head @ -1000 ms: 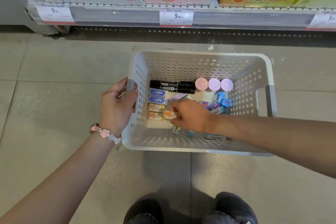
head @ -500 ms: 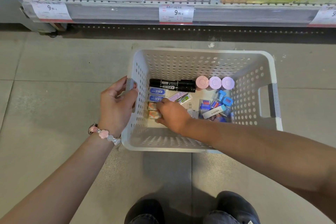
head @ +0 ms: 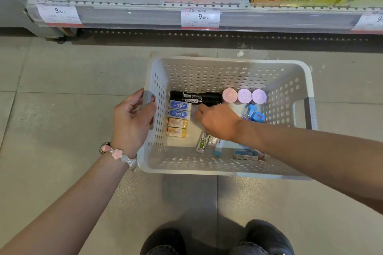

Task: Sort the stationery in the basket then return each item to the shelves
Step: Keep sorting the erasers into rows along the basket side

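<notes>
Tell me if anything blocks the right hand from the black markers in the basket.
Nothing visible does. The right hand is already inside the basket, its fingertips right beside the black markers at the far wall. The erasers lie to the left, clear of the reach.

Soft, even indoor light; faint shadow under the shelf [head: 207, 17]; wide-angle bending at edges; slightly hazy focus.
</notes>
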Motion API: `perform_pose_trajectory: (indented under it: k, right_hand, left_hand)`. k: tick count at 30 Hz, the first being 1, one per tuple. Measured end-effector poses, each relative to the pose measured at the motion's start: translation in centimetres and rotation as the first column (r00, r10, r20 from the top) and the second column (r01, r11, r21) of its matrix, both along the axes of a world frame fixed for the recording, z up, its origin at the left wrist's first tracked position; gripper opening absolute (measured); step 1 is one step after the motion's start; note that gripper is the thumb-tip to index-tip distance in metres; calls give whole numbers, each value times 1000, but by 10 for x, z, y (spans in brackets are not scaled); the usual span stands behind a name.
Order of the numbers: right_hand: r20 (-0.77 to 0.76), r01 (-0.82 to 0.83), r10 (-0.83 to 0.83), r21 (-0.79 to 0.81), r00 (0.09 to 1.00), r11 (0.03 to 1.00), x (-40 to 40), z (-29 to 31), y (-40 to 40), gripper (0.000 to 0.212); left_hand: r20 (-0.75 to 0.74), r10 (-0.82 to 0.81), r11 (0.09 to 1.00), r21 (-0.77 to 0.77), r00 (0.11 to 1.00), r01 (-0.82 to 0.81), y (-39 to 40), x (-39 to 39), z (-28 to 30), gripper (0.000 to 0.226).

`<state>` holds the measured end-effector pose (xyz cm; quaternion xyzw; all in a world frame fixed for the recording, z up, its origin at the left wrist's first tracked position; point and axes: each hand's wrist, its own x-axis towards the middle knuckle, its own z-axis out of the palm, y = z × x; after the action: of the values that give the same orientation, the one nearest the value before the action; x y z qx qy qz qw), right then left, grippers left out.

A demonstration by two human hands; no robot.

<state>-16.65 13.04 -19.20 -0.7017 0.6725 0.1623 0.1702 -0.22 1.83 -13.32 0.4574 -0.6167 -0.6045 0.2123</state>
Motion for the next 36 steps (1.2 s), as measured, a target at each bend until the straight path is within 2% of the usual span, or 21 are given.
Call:
perform_pose_trajectory:
  k: [1, 4, 9, 11, 12, 15, 17, 18, 20, 24, 26, 29, 31, 36]
  right_hand:
    - [-44, 5, -2, 53, 999, 999, -2, 0, 4, 40]
    - [-110, 32, -25, 66, 994, 997, -2, -1, 7, 42]
    - [-159, 63, -48, 89, 986, 994, 0, -1, 1, 35]
    - [-158, 37, -30, 41, 987, 998, 1, -1, 2, 31]
    - [-161, 2, -9, -41, 987, 999, 1, -1, 2, 30]
    - [-8, 9, -11, -210, 1000, 978, 11, 7, 9, 38]
    - [189, 90, -68, -107, 980, 990, 23, 7, 13, 39]
    - [230, 127, -113, -47, 967, 991, 30, 6, 14, 38]
    - [295, 163, -147, -30, 944, 986, 37, -2, 11, 37]
    - [275, 65, -46, -59, 960, 996, 48, -6, 0, 38]
    - [212, -28, 38, -50, 977, 998, 53, -9, -5, 35]
    - [220, -112, 117, -34, 969, 993, 57, -13, -12, 26]
    - [242, -124, 132, -50, 961, 991, 57, -17, -14, 23]
    - [187, -156, 165, -63, 968, 986, 58, -24, -17, 31]
  left_hand:
    - [1, -3, 1000, -1, 1000, 3, 0, 0, 1, 30]
    - [7, -14, 1000, -4, 1000, 14, 0, 1, 1, 29]
    - [7, -6, 1000, 10, 1000, 6, 0, 0, 1, 25]
    - [11, -5, 1000, 11, 1000, 4, 1, 0, 1, 27]
    - [10, -1, 1000, 16, 1000, 1, 1, 0, 2, 28]
    - [8, 14, 1000, 26, 1000, -14, 0, -1, 1, 29]
    - [-5, 24, 999, 38, 1000, -24, 0, -1, 0, 26]
    - [-9, 24, 999, 42, 1000, -24, 0, -2, 0, 24]
    - [-11, 25, 999, 49, 1000, -24, 1, -2, 0, 21]
    - [-14, 18, 999, 43, 1000, -17, 1, -2, 0, 16]
    - [-18, 26, 999, 42, 999, -26, 0, -2, -1, 18]
    - [-24, 26, 999, 40, 999, -25, 0, -1, -2, 21]
    - [-28, 28, 999, 43, 999, -27, 1, -2, -2, 21]
    - [-25, 20, 999, 45, 999, -19, 0, -1, -3, 22]
